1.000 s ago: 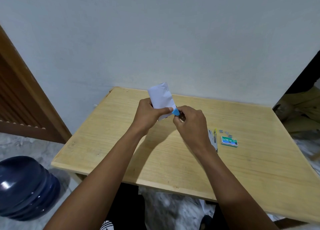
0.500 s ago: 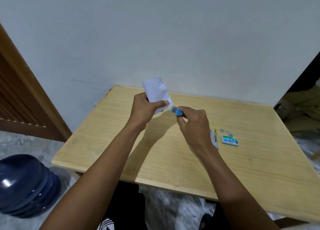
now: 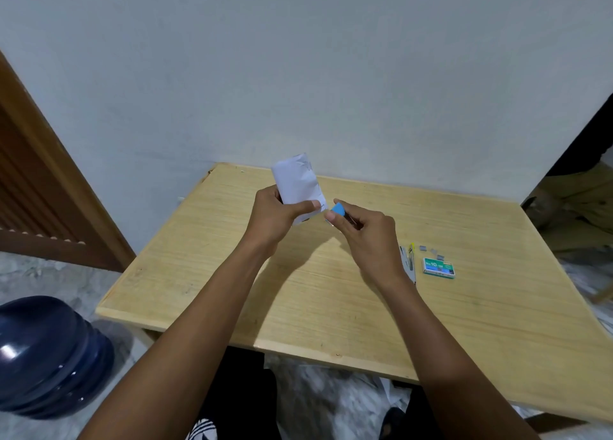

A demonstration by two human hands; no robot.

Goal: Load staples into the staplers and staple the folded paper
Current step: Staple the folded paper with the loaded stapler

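Observation:
My left hand (image 3: 277, 216) holds the folded white paper (image 3: 297, 182) upright above the wooden table (image 3: 298, 293), thumb pressed across its lower edge. My right hand (image 3: 368, 237) grips a small blue stapler (image 3: 338, 209), whose tip sits just right of the paper's lower right corner, close to it but apart. Several staples show along the paper's right edge. A second stapler (image 3: 408, 263), grey with a yellow tip, lies on the table by my right wrist. A green staple box (image 3: 438, 268) lies further right, with loose staple strips (image 3: 431, 251) behind it.
The table stands against a pale wall. A dark blue water jug (image 3: 46, 356) sits on the floor at the lower left. A wooden door (image 3: 39, 191) is at the left. Cloth and clutter lie at the right edge.
The blue stapler came off the paper's edge and drew slightly right. My left hand lifted and tilted the paper, then brought it back close to the stapler.

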